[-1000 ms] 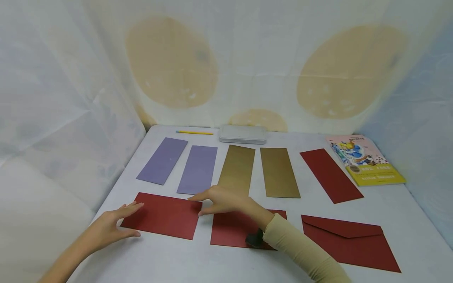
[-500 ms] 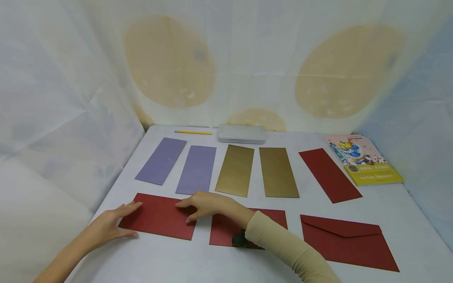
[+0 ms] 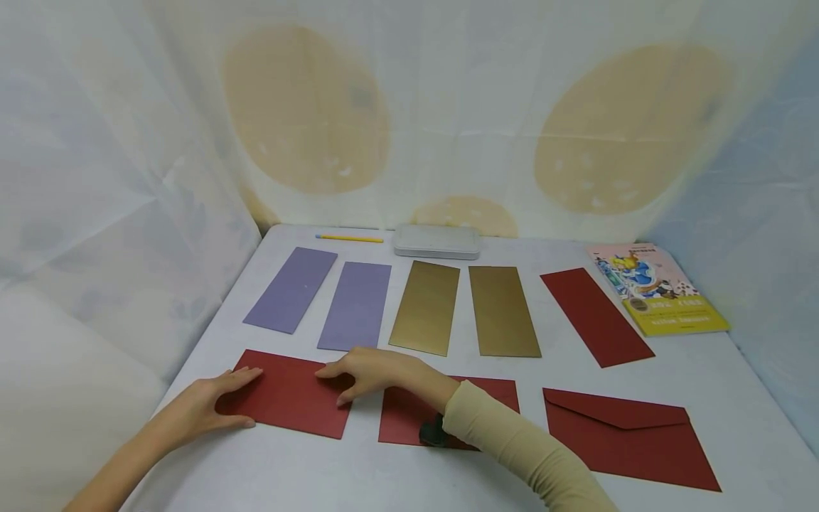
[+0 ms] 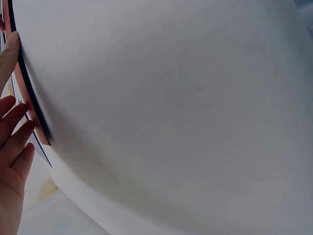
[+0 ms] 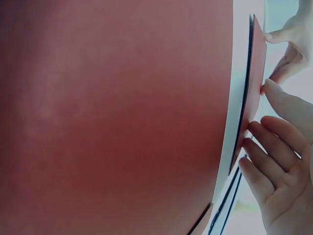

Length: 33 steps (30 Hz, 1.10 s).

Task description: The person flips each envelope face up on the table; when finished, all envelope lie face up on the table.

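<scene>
A red envelope (image 3: 291,387) lies plain side up at the front left of the table, its near edge toward me. Its left end is between the thumb and fingers of my left hand (image 3: 198,412). From the right, my right hand (image 3: 374,370) grips the other end, fingers over the far side and thumb close to the near corner. In the right wrist view both hands meet the envelope's edge (image 5: 257,68). A second red envelope (image 3: 495,395) lies beneath my right forearm, partly hidden by it and by a black wrist camera (image 3: 433,432).
Behind stand two purple envelopes (image 3: 291,290), two gold ones (image 3: 425,306) and a narrow red one (image 3: 596,316). A red envelope with its flap showing (image 3: 630,448) is at front right. Along the back are a pencil (image 3: 350,238), a grey case (image 3: 437,242) and a book (image 3: 659,288).
My right hand has moved left onto the red envelope's right end. The envelope has shifted slightly toward me and turned a little; my left hand has closed in on its left end.
</scene>
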Available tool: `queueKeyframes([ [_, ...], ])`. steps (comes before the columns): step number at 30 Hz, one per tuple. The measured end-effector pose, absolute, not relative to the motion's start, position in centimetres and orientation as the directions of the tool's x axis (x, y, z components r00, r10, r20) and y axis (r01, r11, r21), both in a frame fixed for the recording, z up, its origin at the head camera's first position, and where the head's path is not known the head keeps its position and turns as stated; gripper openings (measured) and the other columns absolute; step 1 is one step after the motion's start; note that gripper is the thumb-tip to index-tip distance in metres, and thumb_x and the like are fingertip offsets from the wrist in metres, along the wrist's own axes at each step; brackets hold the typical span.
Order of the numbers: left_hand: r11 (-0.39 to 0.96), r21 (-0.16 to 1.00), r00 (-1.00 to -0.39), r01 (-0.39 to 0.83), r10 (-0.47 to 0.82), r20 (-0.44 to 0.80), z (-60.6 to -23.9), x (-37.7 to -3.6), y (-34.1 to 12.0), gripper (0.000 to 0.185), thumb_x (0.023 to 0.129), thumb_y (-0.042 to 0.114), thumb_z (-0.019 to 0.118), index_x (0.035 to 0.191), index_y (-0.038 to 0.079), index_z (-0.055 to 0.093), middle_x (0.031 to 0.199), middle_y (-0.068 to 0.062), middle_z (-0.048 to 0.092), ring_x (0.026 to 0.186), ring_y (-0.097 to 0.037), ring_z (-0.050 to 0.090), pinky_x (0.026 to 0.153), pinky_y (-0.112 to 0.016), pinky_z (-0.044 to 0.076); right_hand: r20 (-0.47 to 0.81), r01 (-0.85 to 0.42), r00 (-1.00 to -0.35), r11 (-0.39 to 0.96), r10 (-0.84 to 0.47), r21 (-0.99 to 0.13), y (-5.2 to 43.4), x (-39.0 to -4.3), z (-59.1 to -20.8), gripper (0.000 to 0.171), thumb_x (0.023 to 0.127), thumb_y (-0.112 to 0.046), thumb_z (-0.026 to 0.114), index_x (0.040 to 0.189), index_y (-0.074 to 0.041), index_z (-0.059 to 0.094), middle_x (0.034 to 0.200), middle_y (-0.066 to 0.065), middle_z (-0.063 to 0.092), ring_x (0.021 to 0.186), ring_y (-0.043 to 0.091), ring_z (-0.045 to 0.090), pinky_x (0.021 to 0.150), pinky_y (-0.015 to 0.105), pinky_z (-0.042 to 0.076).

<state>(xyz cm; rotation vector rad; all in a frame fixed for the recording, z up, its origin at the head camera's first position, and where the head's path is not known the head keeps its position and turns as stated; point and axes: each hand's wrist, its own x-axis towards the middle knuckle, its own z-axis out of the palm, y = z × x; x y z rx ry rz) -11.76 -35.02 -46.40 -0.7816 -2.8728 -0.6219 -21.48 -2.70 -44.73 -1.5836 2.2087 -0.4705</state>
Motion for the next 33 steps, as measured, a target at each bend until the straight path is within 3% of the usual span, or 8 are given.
queueKeyframes([
  [16,0.795,0.334,-0.863,0.506,0.466,0.197,-46.5,-11.5,-35.1,0.072,0.071,0.045,0.082,0.13,0.011,0.062,0.126,-0.008,0.063,0.113,-0.033,0.06,0.093,-0.008,0.037,-0.117,-0.824,-0.334,0.35,-0.935,-0.444,-2.8,-21.2,-44.5,0.063,0.089,-0.027,0.072,0.143,-0.007,0.046,0.145,0.002,0.047,0.135,0.006,0.037,0.105,0.015,0.028],
  [24,0.77,0.311,-0.83,0.557,0.506,0.233,-46.6,-11.5,-35.2,0.065,0.074,0.04,0.082,0.127,0.008,0.064,0.124,-0.009,0.065,0.11,-0.035,0.061,0.093,-0.001,0.028,-0.11,-0.824,-0.334,0.346,-0.936,-0.448,-2.8,-21.2,-44.6,0.059,0.091,-0.029,0.069,0.142,-0.008,0.048,0.143,0.0,0.049,0.134,0.006,0.038,0.104,0.015,0.029],
  [33,0.749,0.379,-0.839,0.544,0.475,0.265,-45.5,-10.9,-35.5,0.057,0.072,0.027,0.085,0.123,0.009,0.067,0.119,-0.006,0.067,0.108,-0.038,0.061,0.091,0.0,0.029,-0.078,-0.819,-0.314,0.312,-0.946,-0.482,-2.7,-21.2,-44.7,0.051,0.094,-0.029,0.065,0.138,-0.008,0.053,0.139,0.001,0.053,0.13,0.006,0.044,0.102,0.014,0.032],
])
